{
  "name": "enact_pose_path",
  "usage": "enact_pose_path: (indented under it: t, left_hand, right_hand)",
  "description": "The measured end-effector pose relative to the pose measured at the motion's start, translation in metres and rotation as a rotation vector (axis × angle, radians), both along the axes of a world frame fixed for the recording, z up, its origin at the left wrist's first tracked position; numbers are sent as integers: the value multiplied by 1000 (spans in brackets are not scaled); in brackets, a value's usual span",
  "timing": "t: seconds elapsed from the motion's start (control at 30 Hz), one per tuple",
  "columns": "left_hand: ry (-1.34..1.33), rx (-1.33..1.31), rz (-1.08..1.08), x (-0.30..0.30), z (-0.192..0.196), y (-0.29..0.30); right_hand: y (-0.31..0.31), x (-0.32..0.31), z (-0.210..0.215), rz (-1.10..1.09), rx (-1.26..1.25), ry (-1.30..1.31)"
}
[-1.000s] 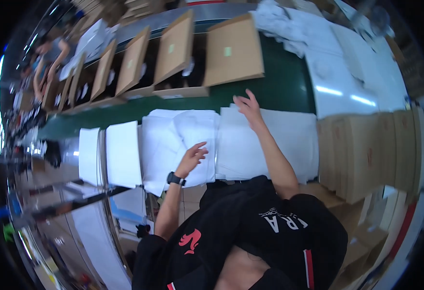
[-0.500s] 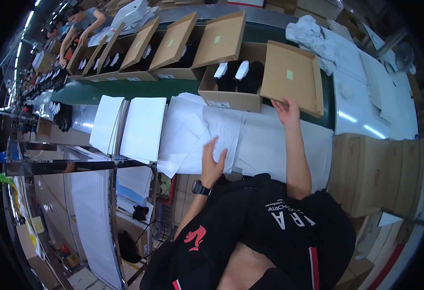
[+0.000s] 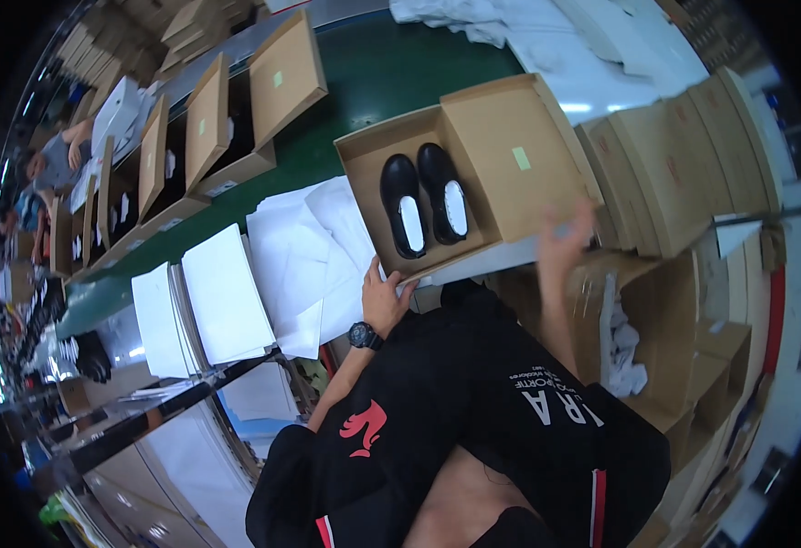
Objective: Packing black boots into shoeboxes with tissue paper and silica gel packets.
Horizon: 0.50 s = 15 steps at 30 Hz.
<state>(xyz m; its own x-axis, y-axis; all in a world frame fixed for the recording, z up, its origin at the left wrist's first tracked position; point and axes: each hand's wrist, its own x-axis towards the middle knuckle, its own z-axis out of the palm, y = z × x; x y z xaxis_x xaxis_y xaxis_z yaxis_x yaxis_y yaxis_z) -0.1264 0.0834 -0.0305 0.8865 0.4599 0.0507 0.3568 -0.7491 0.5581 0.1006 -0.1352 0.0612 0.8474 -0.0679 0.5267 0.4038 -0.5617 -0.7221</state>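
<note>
An open brown cardboard shoe box (image 3: 360, 187) lies in front of me, slightly turned, holding a pair of black shoes (image 3: 397, 194) side by side with white inserts in their openings. Its lid (image 3: 521, 119) is folded back to the right, a pale green sticker on its inner face. My left hand (image 3: 386, 300), a black watch on its wrist, grips the near left corner of the box, thumb and fingers around it. By the lid's near right corner is my right hand (image 3: 567, 236), smeared by motion, so its fingers cannot be read.
Stacks of white paper (image 3: 227, 292) and loose sheets (image 3: 304, 251) lie left of the box. A row of open shoe boxes (image 3: 236, 173) stands on the green belt (image 3: 364, 82). Closed boxes (image 3: 665, 169) are stacked at right. Another person (image 3: 58, 160) is at far left.
The box has come nearer and turned, so its inside shows more fully. My left hand has moved from above the papers to the box's near corner. My view has shifted right.
</note>
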Motion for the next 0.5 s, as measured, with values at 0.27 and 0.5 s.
enact_pose_path:
  t: [0.27,0.5]
  left_hand:
    - [10,26,-13,6,-6,-13]
    - [-113,261,-38,23,21,-15]
  right_hand:
    - [147,-34,-9,441,-669,725]
    - [164,-3,-2,450,-770,448]
